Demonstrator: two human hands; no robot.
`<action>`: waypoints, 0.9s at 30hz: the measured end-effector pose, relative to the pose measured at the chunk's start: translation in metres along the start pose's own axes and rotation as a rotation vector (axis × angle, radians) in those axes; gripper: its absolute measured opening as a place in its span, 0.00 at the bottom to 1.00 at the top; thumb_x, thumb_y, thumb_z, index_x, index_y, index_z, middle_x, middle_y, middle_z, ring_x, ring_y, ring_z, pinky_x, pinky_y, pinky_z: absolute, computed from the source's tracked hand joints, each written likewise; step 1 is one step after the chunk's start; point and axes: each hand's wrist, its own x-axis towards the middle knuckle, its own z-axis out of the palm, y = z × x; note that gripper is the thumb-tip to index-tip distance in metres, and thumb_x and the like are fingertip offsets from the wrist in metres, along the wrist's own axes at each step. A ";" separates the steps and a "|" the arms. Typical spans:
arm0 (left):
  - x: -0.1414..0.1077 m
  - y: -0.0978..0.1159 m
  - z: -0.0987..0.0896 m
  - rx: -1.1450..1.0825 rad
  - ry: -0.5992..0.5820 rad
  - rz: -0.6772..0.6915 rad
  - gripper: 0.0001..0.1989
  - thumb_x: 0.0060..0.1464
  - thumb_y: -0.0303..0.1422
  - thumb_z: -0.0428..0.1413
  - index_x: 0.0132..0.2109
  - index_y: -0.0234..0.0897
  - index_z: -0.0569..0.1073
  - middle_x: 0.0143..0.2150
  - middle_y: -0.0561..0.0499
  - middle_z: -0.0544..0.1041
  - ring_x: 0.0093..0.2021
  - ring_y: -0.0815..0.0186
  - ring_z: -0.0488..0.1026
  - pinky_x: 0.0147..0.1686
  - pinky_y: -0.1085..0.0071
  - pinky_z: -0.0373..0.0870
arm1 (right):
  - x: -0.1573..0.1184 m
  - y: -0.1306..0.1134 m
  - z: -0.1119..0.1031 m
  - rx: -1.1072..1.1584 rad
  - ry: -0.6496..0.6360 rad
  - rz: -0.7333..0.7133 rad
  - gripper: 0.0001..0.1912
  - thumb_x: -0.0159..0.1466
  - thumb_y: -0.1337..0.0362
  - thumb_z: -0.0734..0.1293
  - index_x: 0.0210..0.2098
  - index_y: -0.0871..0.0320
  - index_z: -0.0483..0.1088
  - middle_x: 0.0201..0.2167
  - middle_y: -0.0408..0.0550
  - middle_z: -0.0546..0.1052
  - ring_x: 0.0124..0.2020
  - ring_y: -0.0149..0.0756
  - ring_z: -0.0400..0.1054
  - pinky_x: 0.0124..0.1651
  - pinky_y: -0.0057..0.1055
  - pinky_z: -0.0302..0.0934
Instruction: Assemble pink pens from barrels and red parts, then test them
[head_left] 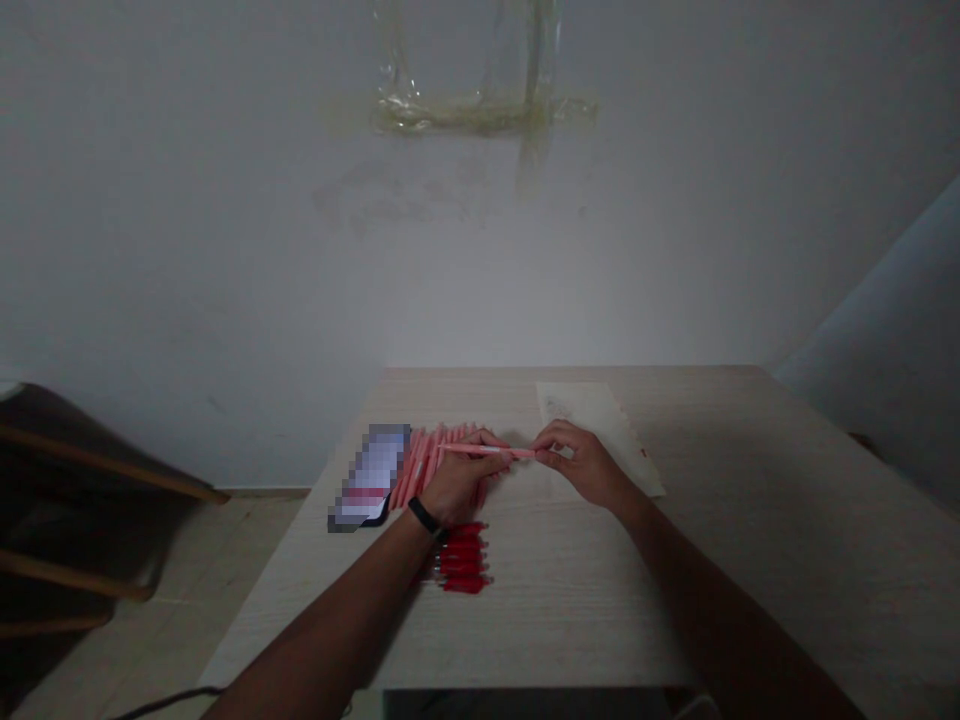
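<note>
Pink pen, held up between the two hands, its long axis running left to right, nearly level. Left of the fingers: a phone, then a row of pink pens, which reaches under the left hand. The left thumb and fingers pinch the shaft around its middle; the free left end projects beyond them, above the row. Just on the near side of this wrist lie several red pens. At the shaft's right end, the right hand pinches the tip between thumb and forefinger. Neither hand is nearer; both touch it. Beyond and right of these fingers: a pale sheet.
</note>
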 end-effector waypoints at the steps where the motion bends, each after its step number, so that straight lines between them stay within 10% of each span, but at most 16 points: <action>1: 0.000 0.000 -0.001 0.026 -0.001 0.011 0.10 0.48 0.36 0.66 0.33 0.36 0.75 0.33 0.53 0.74 0.34 0.68 0.70 0.34 0.72 0.66 | 0.000 -0.001 -0.001 0.000 -0.005 -0.001 0.13 0.69 0.53 0.66 0.37 0.55 0.76 0.34 0.47 0.75 0.39 0.37 0.69 0.45 0.34 0.62; 27: 0.003 0.003 -0.008 0.185 0.014 0.098 0.08 0.50 0.34 0.66 0.35 0.34 0.77 0.36 0.50 0.75 0.36 0.67 0.70 0.34 0.72 0.65 | -0.001 -0.004 -0.005 -0.028 -0.053 0.018 0.09 0.69 0.59 0.65 0.40 0.55 0.76 0.36 0.47 0.76 0.40 0.37 0.69 0.45 0.32 0.61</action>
